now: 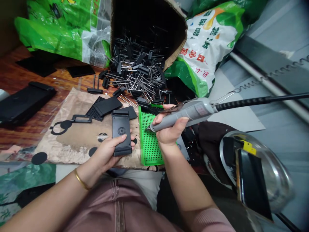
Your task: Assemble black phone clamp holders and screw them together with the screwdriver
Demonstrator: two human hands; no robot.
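- Left hand (106,154) palm up, fingers curled, gripping, wrist turned inward
- Right hand (169,130) closed in a pen-like grip, just beside the left
- Both forearms (185,183) angled inward

The phone holder (120,122) is matt black plastic, the rotary tool (190,111) smooth grey plastic, the counter (58,82) glossy wood-grain.

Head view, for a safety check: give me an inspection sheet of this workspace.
surface: wooden table under a printed paper sheet
job's things: black phone holder in left hand; grey rotary tool in right hand, its tip over a green perforated tray
clutter: tipped cardboard box spilling black pieces with metal pins; green plastic sacks
grips: both hands closed on their items
cables: black cord from the tool; coiled wire
surroundings: shiny bowl; grey floor
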